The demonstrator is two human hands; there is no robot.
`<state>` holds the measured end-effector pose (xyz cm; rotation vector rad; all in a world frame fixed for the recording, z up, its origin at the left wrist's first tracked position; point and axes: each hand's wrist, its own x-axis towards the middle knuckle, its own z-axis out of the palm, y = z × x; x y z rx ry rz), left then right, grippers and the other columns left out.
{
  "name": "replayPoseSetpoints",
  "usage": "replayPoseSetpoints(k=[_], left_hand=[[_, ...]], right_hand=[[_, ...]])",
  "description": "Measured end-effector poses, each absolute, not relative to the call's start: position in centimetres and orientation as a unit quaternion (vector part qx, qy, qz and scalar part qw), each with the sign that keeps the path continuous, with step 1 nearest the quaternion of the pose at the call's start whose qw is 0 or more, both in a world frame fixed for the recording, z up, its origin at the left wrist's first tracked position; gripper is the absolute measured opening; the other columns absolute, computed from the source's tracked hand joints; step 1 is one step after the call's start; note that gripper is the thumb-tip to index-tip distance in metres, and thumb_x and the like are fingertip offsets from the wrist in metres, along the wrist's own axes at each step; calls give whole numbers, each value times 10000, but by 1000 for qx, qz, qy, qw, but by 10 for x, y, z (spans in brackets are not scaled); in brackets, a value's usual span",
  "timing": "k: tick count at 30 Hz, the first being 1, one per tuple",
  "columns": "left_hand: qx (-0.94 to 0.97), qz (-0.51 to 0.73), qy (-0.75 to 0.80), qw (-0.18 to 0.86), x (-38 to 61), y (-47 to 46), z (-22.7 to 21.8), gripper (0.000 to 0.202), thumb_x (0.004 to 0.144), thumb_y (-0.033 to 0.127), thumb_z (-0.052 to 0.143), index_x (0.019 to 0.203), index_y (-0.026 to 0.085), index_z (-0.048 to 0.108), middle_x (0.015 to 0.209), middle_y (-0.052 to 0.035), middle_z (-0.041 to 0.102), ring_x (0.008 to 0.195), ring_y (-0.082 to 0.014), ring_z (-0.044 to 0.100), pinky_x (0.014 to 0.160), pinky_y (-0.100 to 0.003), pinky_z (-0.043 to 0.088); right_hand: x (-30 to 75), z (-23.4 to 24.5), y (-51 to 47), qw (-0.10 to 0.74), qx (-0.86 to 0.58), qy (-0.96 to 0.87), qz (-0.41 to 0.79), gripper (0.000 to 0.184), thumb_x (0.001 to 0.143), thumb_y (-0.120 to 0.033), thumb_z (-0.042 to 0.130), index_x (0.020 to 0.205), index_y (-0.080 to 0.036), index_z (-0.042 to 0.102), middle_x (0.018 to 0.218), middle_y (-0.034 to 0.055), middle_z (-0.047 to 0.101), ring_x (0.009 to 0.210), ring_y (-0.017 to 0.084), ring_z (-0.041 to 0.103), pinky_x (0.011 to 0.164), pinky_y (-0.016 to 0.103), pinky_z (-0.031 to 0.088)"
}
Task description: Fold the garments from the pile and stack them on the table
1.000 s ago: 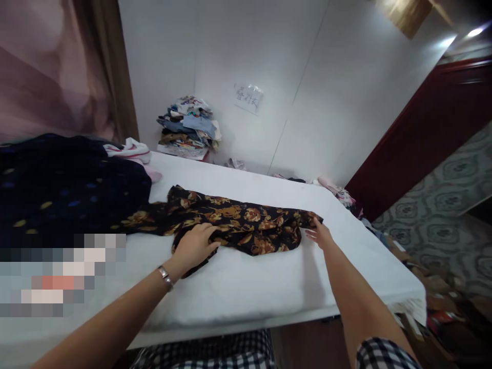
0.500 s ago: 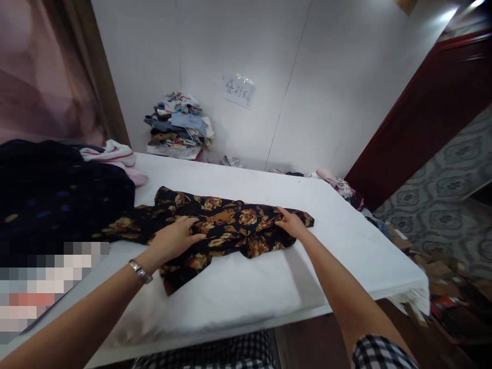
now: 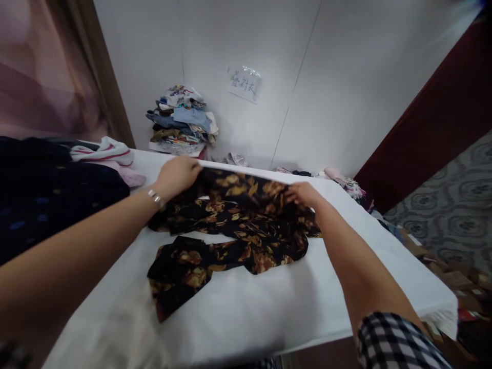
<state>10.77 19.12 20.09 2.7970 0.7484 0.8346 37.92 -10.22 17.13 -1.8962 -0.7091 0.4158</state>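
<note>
A black shirt printed with brown and gold flowers lies partly spread on a white-covered table. My left hand, with a silver bracelet at the wrist, is closed on one end of its far edge. At the other end of that edge my right hand grips the cloth between thumb and fingers. Between the two hands the edge is stretched and lifted off the table, slightly blurred. The nearer part of the shirt, with a sleeve pointing toward me at the left, still rests on the table.
Dark clothes are heaped on the table's left side, with a white red-striped garment behind. A stack of folded clothes stands at the back by the wall. More garments lie beyond the far right edge. A handwritten sign hangs on the wall.
Both hands have closed on the shirt's fabric and raised its far edge. My left hand has moved up and away from me; a gap of white table now shows between parts of the shirt.
</note>
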Motion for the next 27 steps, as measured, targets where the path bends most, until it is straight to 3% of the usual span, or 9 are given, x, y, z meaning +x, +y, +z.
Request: replayPoseSetpoints(k=[3,5,9,11,17,19,21,24,27], left_hand=[[894,369,241,80,157,202,231,457,904,296,391,1242,16,516,1296,-160,514,1245,-291,443,1046,-416,343],[893,388,207,100,171,195,229,513,865,277,488,1331,68,437,1391,-148,439,1292,-278,406,1067,-391,336],[947,279,86,135,136,159,174,313,861,389,488,1059,214,655,1090,-55,667,998,-218,609,907,-336,467],[969,181,75,151,99,144,139,360,870,460,440,1043,239,666,1074,-47,678,1003,-222,612,900,-333,464],[965,83,170,179,6,125,74,467,762,584,523,1082,281,675,1192,-53,649,1123,-283,572,954,-370,447],[963,57,205,165,-7,119,69,470,713,539,580,1101,287,664,1203,-70,638,1077,-307,592,901,-407,474],[960,32,233,153,-13,110,73,350,723,453,552,990,275,691,1084,-82,677,953,-315,631,808,-433,497],[934,9,237,267,-12,86,92,265,769,405,482,795,237,685,854,-60,706,796,-270,652,730,-390,507],[862,-6,154,482,-3,52,113,322,797,476,494,866,235,696,914,-17,725,847,-223,660,759,-316,519]], right_hand=[[391,183,-73,611,-740,-272,68,336,849,-352,513,1168,-260,563,1155,44,655,1072,186,607,772,315,536],[386,176,-69,617,-730,-290,34,424,836,-348,548,1255,-295,499,1248,18,608,1165,174,550,883,337,506],[342,137,-103,506,-768,-393,3,274,807,-284,594,1068,-234,661,1132,39,678,1104,218,584,1036,420,391],[307,114,-133,455,-772,-442,41,238,822,-343,584,1008,-250,699,1087,39,699,1044,236,617,1001,443,424],[215,63,-180,286,-764,-566,122,654,737,-492,659,1354,-373,480,1369,36,535,1262,299,476,1050,485,355],[203,56,-173,244,-771,-578,110,498,777,-451,598,1268,-486,524,1303,-31,585,1244,277,493,1061,487,329],[202,56,-165,232,-773,-582,101,315,843,-370,478,1059,-546,626,1098,-77,679,1105,233,587,1068,476,316],[213,67,-167,316,-773,-546,67,281,867,-348,422,876,-461,679,885,-57,699,891,213,640,1039,460,357],[236,77,-190,435,-790,-432,8,262,859,-407,444,864,-305,686,853,33,693,836,247,628,875,433,473]])
